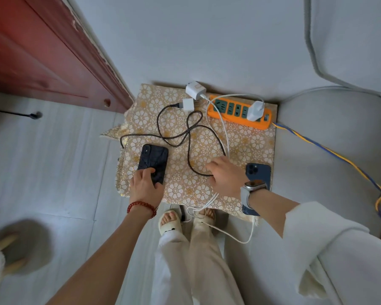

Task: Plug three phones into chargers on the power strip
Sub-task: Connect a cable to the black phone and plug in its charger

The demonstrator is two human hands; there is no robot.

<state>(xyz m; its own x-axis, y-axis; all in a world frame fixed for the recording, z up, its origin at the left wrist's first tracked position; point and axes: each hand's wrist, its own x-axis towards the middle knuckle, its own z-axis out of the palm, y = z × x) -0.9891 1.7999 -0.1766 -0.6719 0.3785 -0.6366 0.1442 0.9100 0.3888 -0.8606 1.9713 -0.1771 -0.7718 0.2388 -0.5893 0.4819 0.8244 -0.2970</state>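
An orange power strip (227, 116) lies at the back right of a small table under a floral cloth (180, 190). One white charger (255, 110) is plugged into it. Two more white chargers (195, 89) (188, 104) lie loose beside its left end. A black braided cable (174, 130) runs in loops from the lower loose charger. My left hand (144, 183) grips the lower end of a black phone (154, 157) lying face down. My right hand (226, 175) is closed over the black cable's free end. A blue phone (259, 172) lies by my right wrist.
A white cable (226, 137) runs from the back charger and hangs off the front edge near my slippered feet (169, 223). A dark blue object (250, 211) shows under my right forearm. A yellow-blue cord (330, 150) leads right across a grey sofa. A red door (42, 51) stands to the left.
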